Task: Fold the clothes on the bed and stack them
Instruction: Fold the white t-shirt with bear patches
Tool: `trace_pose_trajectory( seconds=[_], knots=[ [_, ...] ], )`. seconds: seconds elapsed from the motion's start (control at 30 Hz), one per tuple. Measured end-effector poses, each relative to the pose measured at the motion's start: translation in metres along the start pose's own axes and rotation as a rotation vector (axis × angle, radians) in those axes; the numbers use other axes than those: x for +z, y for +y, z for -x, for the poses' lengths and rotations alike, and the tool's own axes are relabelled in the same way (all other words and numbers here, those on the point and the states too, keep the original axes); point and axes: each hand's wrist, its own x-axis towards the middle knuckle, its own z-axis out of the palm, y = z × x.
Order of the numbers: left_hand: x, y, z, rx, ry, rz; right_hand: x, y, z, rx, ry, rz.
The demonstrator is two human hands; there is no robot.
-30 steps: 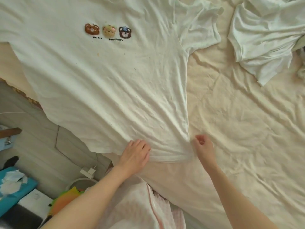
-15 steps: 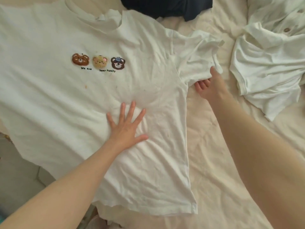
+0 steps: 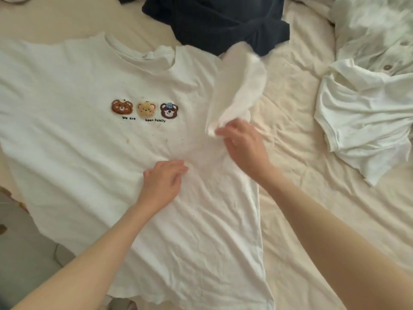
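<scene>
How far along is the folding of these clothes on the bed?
Barely begun. Done: the white bear T-shirt lies spread face up on the bed sheet. In hand: the right hand pinches its sleeve and lifts it over the body, while the left hand rests on the front. Left: the rest of this fold, the crumpled navy garment, the white buttoned garment, and stacking; no stack shows.

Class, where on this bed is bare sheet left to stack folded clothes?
Bare cream bed sheet runs between the white bear-print T-shirt and the crumpled white garment, widening toward the near right. The far edge is crowded by the dark navy garment; the T-shirt covers the left.
</scene>
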Motion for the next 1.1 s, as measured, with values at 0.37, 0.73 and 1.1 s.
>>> trace_pose_trajectory(
  seconds=[0.37, 0.73, 1.1],
  knots=[
    [-0.046, 0.036, -0.084, -0.137, 0.169, 0.4, 0.012, 0.001, 0.028, 0.104, -0.255, 0.165],
    [-0.053, 0.123, -0.222, 0.129, -0.114, 0.219, 0.034, 0.017, 0.047, 0.191, -0.326, 0.367],
    [-0.032, 0.124, -0.236, 0.09, -0.319, 0.487, 0.028, 0.035, 0.052, 0.111, -0.387, 0.372]
  ],
)
